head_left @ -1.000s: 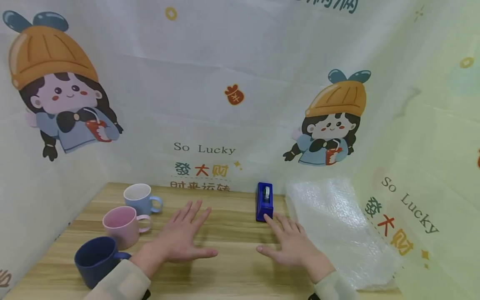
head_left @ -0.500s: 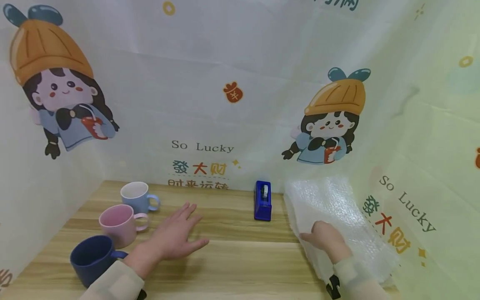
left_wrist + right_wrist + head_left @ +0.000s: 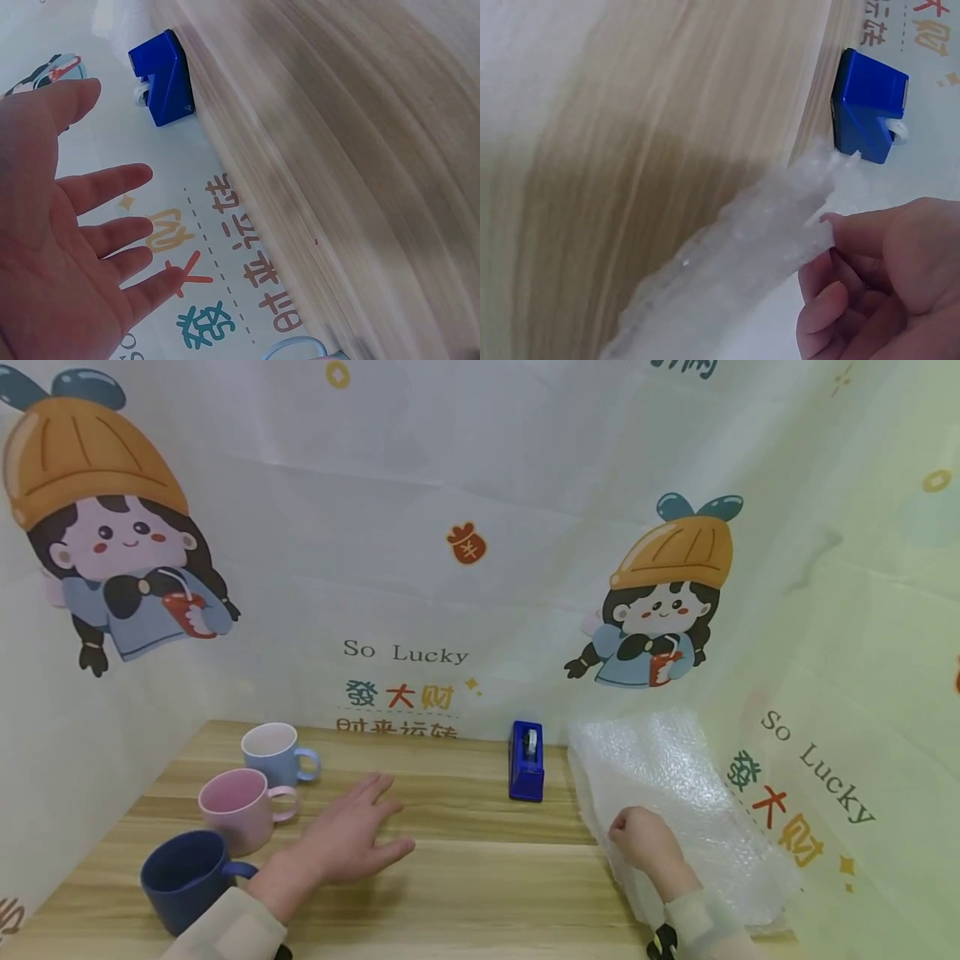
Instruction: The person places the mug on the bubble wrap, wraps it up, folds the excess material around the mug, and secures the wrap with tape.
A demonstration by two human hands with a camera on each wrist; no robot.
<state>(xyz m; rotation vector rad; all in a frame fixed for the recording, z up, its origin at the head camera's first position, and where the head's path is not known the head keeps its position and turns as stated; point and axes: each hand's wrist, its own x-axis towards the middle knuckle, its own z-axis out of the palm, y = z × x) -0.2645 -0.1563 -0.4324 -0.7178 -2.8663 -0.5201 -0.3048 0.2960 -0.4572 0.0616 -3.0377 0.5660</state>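
Bubble wrap sheets [image 3: 720, 827] lie in a stack at the right of the wooden table. My right hand [image 3: 648, 843] is over their left edge, and in the right wrist view thumb and fingers pinch the edge of the bubble wrap [image 3: 727, 262]. My left hand [image 3: 348, 831] hovers above the table with fingers spread, holding nothing. Left of it stand a light blue mug [image 3: 273, 756], a pink mug [image 3: 236, 810] and a dark blue mug [image 3: 187, 881], all upright with handles pointing right. The left palm [image 3: 52, 247] faces its wrist camera.
A blue tape dispenser [image 3: 527, 762] stands at the back of the table [image 3: 465, 893], left of the bubble wrap. Printed cloth [image 3: 405, 568] hangs behind the table and on both sides.
My right hand has moved right from near the tape dispenser to the bubble wrap and now pinches its edge. The left hand has shifted slightly left, fingers still spread.
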